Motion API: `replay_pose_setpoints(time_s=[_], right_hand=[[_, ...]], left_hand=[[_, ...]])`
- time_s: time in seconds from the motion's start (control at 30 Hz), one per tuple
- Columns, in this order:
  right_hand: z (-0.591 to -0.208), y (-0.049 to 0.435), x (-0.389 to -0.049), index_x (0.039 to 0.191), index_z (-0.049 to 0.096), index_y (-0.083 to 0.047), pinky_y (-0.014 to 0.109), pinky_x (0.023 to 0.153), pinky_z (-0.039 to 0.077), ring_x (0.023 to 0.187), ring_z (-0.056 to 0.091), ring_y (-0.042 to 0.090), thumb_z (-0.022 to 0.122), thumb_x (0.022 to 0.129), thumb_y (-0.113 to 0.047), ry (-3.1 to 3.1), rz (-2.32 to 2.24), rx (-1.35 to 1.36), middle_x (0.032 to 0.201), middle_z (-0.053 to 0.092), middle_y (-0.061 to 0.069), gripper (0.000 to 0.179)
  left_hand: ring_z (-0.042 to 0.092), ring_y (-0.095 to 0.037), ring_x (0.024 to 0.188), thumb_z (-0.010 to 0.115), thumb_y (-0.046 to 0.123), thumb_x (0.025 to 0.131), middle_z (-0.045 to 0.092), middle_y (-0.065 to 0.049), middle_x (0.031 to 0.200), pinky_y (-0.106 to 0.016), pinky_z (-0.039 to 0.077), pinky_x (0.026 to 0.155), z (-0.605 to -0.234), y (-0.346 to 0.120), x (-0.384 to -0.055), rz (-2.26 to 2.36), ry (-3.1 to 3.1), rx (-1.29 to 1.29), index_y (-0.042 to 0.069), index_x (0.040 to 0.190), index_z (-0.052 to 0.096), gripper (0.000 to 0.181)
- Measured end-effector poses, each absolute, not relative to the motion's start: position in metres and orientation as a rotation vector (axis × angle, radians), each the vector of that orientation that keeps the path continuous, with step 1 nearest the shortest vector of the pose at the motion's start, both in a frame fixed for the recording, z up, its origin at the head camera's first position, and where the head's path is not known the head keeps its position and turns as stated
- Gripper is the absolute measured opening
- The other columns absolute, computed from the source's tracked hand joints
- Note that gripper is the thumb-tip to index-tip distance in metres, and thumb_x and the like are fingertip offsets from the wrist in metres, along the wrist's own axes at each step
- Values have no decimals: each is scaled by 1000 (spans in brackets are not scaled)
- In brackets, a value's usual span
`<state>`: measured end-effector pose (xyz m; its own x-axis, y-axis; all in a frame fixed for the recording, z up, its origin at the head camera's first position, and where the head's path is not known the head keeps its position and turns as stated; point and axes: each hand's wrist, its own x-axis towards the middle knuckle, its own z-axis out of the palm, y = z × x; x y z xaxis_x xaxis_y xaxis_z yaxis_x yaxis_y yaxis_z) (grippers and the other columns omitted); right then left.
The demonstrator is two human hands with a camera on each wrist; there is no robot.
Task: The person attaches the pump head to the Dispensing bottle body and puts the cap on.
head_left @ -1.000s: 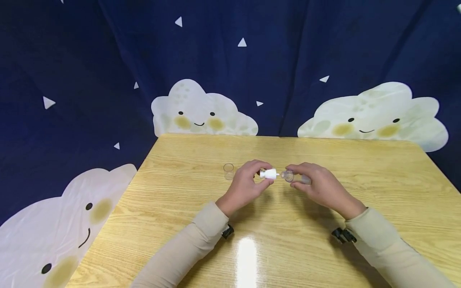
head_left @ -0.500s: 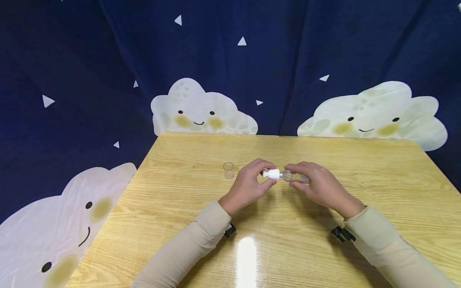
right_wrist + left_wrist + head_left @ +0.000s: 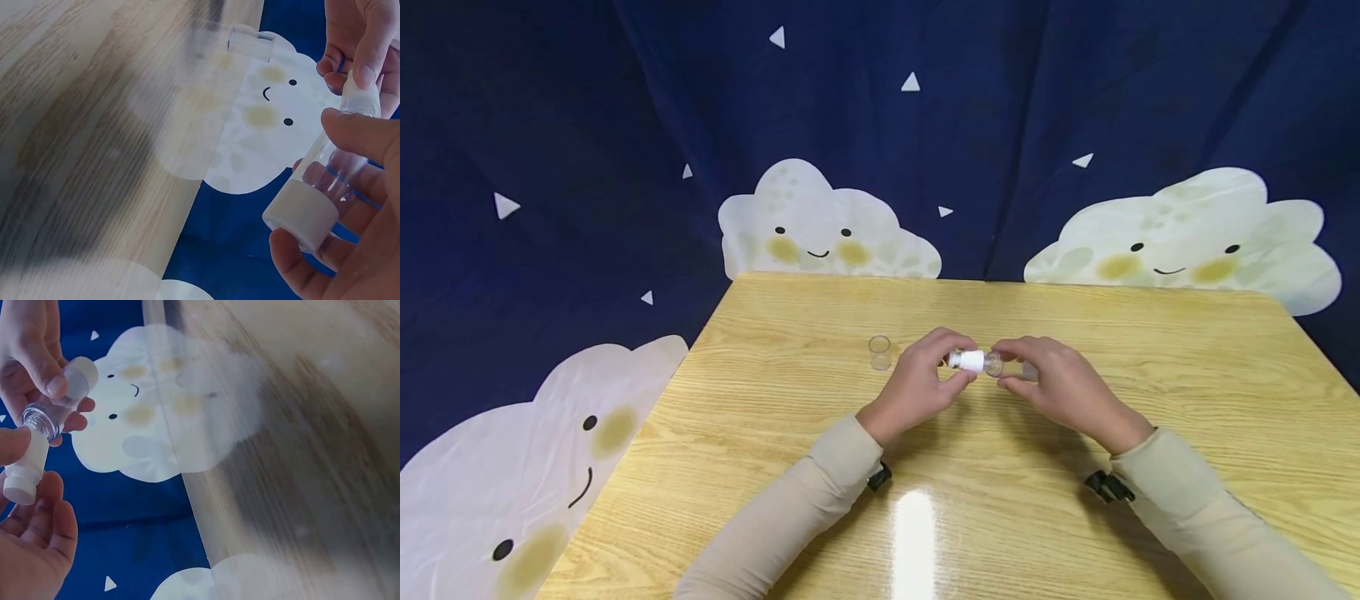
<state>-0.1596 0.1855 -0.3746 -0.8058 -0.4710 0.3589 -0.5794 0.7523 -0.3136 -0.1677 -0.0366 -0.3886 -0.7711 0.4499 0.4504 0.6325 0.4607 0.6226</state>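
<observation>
My left hand (image 3: 917, 383) pinches a white pump top (image 3: 972, 360) between thumb and fingers. Facing it, my right hand (image 3: 1060, 379) grips a small clear bottle (image 3: 322, 165) with a white base (image 3: 300, 215). Both pieces lie nearly in line, held above the table. In the left wrist view the white pump top (image 3: 30, 459) meets the clear neck of the bottle (image 3: 70, 390); whether the thread is engaged I cannot tell. A clear cap (image 3: 880, 353) stands on the table left of my left hand, and the right wrist view shows this clear cap (image 3: 250, 44) too.
The wooden table (image 3: 775, 400) is glossy, with a bright reflection near its front. Behind it hangs a dark blue curtain (image 3: 850, 100) printed with white clouds (image 3: 820, 225) and triangles. A black wrist strap (image 3: 1108, 487) shows at the right sleeve.
My left hand has moved slightly right, bringing the white pump top up to the bottle neck. Its thin tube, visible a second ago, is now out of sight. The right hand has barely moved.
</observation>
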Motion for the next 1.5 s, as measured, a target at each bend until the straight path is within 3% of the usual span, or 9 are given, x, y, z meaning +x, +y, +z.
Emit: replay_pose_setpoints(time_s=[0.2,0.33,0.57,0.7,0.97,1.23,1.5], right_hand=[[-377,184,-159,117,71,-8,40,73,55,85,67,19,81,82,-15,-2633,593,867,105,76,7,36],[-378,184,-159,118,71,-9,40,71,54,83,66,19,81,81,-13,-2609,593,881,105,75,7,38],[-378,181,-158,118,71,-10,39,69,54,77,65,20,81,81,-13,-2612,571,884,102,76,7,38],[-376,181,-158,118,71,-9,42,71,56,81,67,22,81,81,-13,-2624,576,872,103,76,8,38],[-376,182,-158,119,71,-8,43,72,56,81,67,23,81,82,-14,-2643,587,846,103,76,9,39],[-375,183,-159,119,71,-8,41,71,54,78,63,20,80,82,-15,-2653,595,837,101,75,8,38],[-375,185,-159,119,71,-8,39,70,53,79,64,19,80,83,-15,-2667,601,826,102,75,7,37]], left_hand=[[56,-14,85,71,12,91,66,-4,114,-17,45,73,-390,-35,-167,-1225,-2498,-964,9,116,66,25],[56,-16,85,70,12,92,66,-4,114,-23,49,72,-390,-35,-167,-1244,-2501,-958,9,116,66,25],[54,-11,82,72,15,90,67,-5,114,-21,49,70,-391,-34,-167,-1221,-2497,-951,7,116,68,27],[55,-11,82,73,15,90,67,-4,113,-27,52,71,-392,-34,-168,-1225,-2492,-942,8,116,68,27],[60,-21,84,73,15,90,67,-4,111,-26,51,71,-393,-32,-170,-1245,-2482,-940,8,119,67,30],[60,-19,86,75,18,89,67,-6,118,-24,51,72,-393,-32,-171,-1253,-2498,-923,9,124,62,39],[60,-16,94,67,38,93,60,-3,131,-20,49,67,-392,-33,-169,-1463,-2623,-728,15,141,49,56]])
